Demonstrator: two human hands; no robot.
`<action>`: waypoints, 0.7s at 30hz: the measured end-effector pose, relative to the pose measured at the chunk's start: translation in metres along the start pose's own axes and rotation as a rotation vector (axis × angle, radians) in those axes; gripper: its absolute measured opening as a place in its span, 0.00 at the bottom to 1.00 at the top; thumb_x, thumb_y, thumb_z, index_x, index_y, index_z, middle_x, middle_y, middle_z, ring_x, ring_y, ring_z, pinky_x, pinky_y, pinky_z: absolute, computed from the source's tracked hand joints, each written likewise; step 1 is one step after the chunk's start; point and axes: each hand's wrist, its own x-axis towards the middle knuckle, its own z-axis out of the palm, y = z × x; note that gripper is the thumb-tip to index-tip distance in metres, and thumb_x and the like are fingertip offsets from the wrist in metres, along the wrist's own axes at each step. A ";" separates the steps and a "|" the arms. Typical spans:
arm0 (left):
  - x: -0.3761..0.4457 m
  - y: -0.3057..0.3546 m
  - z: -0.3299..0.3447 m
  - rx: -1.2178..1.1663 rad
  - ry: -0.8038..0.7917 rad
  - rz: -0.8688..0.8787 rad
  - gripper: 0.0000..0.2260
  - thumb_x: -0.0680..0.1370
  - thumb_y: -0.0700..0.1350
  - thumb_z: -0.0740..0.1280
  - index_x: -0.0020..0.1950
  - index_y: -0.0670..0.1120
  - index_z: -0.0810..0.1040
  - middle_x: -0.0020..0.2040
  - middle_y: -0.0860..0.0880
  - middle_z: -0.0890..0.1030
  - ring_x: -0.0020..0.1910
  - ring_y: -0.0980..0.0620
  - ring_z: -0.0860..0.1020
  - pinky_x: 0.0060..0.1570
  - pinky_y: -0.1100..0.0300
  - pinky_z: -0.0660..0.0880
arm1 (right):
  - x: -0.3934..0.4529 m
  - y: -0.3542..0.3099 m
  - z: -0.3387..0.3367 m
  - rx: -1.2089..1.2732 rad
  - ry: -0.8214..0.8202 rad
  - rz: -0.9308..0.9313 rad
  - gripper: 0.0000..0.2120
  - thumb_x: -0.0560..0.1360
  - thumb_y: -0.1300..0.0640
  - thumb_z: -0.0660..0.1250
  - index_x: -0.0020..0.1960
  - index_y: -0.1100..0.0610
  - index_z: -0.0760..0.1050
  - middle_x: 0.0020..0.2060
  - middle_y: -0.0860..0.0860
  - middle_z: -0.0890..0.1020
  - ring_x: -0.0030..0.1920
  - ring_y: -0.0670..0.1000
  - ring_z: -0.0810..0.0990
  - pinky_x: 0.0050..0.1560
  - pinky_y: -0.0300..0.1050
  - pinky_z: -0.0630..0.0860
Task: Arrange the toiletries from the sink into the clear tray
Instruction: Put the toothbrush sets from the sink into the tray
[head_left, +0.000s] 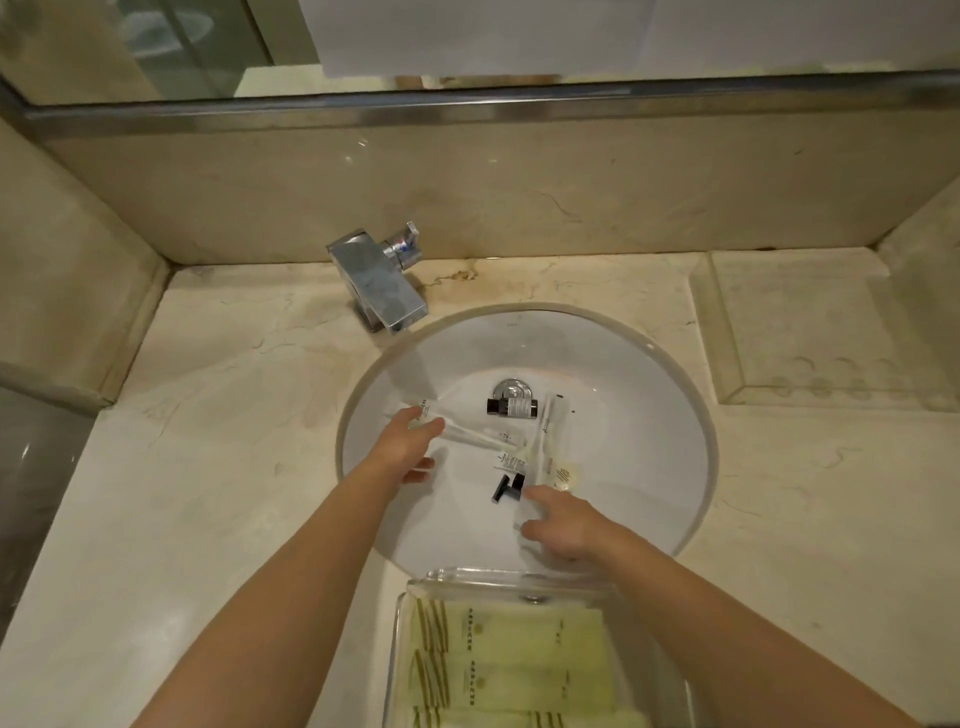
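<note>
The white round sink (639, 374) holds several toiletries: a small dark bottle (510, 406) by the drain, a long wrapped toothbrush packet (545, 436), a white sachet (511, 460), a black razor (508, 486) and a clear wrapped item (470, 434). My left hand (408, 447) reaches into the basin's left side, fingers spread over the clear wrapped item. My right hand (563, 525) is lower in the basin, fingers touching a clear packet beside the razor. The clear tray (415, 587) sits at the sink's near edge with several pale green packets (509, 660) laid flat inside.
A chrome faucet (376, 283) stands at the back left of the basin. Beige marble counter (208, 467) surrounds the sink. A recessed soap dish area (810, 332) lies at the right. A mirror edge runs along the back wall.
</note>
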 end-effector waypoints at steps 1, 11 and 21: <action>0.006 0.001 0.001 -0.047 0.003 -0.015 0.23 0.79 0.51 0.64 0.74 0.53 0.65 0.62 0.45 0.71 0.47 0.44 0.78 0.38 0.57 0.75 | 0.005 0.000 0.001 0.012 -0.001 0.004 0.30 0.77 0.52 0.62 0.76 0.47 0.57 0.76 0.53 0.61 0.73 0.56 0.62 0.70 0.46 0.62; 0.047 0.004 0.009 -0.334 0.050 -0.107 0.20 0.79 0.47 0.66 0.70 0.46 0.69 0.45 0.47 0.75 0.38 0.49 0.76 0.31 0.59 0.70 | 0.031 -0.002 0.008 0.281 0.203 0.051 0.12 0.75 0.57 0.64 0.58 0.53 0.77 0.60 0.51 0.77 0.58 0.52 0.75 0.46 0.38 0.70; 0.048 0.000 0.006 -0.216 0.253 -0.013 0.09 0.75 0.39 0.68 0.55 0.44 0.77 0.47 0.44 0.78 0.38 0.48 0.74 0.45 0.55 0.75 | 0.020 -0.009 -0.006 0.308 0.616 0.135 0.13 0.74 0.55 0.65 0.52 0.57 0.63 0.41 0.55 0.78 0.40 0.58 0.78 0.34 0.46 0.71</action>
